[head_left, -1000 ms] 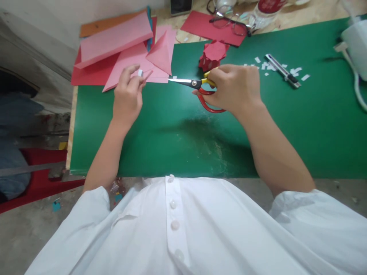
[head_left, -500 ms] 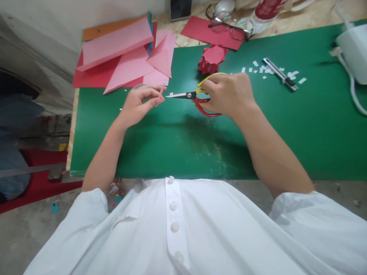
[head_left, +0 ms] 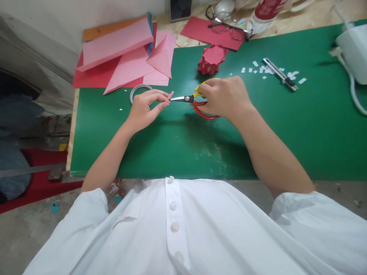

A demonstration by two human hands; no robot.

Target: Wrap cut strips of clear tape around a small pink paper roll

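Toward the far left corner of the worktop [head_left: 94, 152], a heap of pink and red paper sheets [head_left: 123, 57] spills over the edge of the green mat. Just this side of the heap lies a roll of clear tape [head_left: 137, 91], touching nothing but the mat.

The left hand [head_left: 145, 109] hovers near the tape, its fingers [head_left: 160, 100] pinched narrow on a small pink paper scrap [head_left: 171, 94], which sticks up between thumb and forefinger over the middle of the mat. The blade tips of the scissors [head_left: 186, 99] meet that scrap from the right. The right hand [head_left: 225, 97] is curled through the red and yellow handles, fingers closed round them; the blades look nearly together.

To my eye a clean snip here wants the scrap held taut and steady, with the fingertips kept back from the blade line, and the cut made in 1 short bite near the tips, not a long chop.

Beyond the scissors sits a folded red paper shape [head_left: 211, 59]. Further right, white paper bits [head_left: 259, 70] lie scattered beside a utility knife [head_left: 280, 74]. At the far edge rest a pair of glasses [head_left: 229, 28] on a red sheet, and a white appliance [head_left: 354, 53] stands at the right edge.
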